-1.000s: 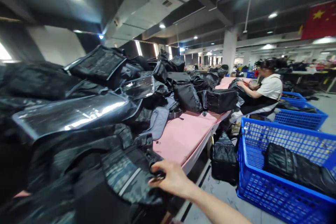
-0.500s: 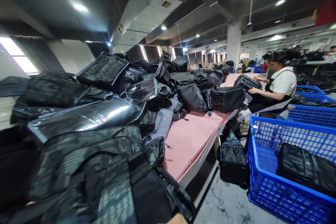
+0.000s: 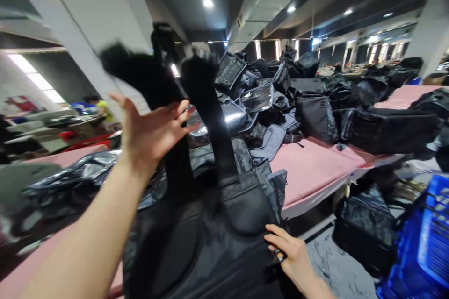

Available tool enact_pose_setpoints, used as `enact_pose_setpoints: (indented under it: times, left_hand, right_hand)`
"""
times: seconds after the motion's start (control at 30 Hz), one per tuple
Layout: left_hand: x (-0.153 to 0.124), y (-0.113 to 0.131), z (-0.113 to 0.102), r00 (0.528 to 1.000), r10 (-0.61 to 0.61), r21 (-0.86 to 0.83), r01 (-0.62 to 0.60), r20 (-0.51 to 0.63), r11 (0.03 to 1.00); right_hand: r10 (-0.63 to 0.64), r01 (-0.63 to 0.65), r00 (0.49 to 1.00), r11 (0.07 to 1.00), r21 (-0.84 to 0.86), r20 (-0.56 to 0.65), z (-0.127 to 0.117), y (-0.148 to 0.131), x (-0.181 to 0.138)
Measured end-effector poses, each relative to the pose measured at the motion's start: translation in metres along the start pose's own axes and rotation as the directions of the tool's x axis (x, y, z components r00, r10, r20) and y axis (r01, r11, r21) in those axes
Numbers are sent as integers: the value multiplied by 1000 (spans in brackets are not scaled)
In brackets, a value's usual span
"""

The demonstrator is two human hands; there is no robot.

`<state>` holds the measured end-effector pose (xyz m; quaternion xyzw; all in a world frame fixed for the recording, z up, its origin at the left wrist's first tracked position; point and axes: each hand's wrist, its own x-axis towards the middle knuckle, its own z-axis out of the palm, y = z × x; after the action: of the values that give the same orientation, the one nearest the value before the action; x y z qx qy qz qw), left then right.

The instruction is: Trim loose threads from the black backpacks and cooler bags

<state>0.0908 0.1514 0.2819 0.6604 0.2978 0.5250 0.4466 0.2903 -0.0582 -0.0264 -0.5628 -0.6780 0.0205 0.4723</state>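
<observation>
A large black bag (image 3: 224,243) lies in front of me on the pink table (image 3: 312,168). Its two black straps (image 3: 206,103) are flung upward and blurred. My left hand (image 3: 150,131) is raised beside the straps, palm up, fingers spread, holding nothing. My right hand (image 3: 291,254) rests at the bag's lower right corner, fingers curled against the fabric; whether it pinches something there I cannot make out. A high heap of black bags (image 3: 280,93) covers the table beyond.
A blue plastic crate (image 3: 424,252) stands on the floor at the right. A black bag (image 3: 365,229) sits on the floor under the table edge. More tables and people show far off at the left and back.
The view has swung left and closer. My left arm has come into view and risen. The bag's straps have been thrown upward. My right hand now sits at the bag's corner.
</observation>
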Motion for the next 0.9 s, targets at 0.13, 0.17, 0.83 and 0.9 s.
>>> enact_pose_setpoints:
  times: [0.13, 0.17, 0.83, 0.9]
  left_hand:
    - [-6, -77, -22, 968, -201, 415, 248, -152, 875]
    - [-15, -101, -29, 970, -190, 600, 243, -152, 762]
    - [-123, -158, -82, 967, -128, 918, 250, -220, 308]
    - [-123, -158, -83, 967, -127, 909, 251, -220, 333]
  right_hand:
    - [-10, 8, 1000, 999, 50, 28, -2, 3, -6]
    - [4, -7, 999, 998, 57, 40, -3, 3, -6]
    - [109, -109, 994, 893, -436, -26, 14, -19, 134]
    - [99, -100, 995, 884, -457, -25, 17, -19, 133]
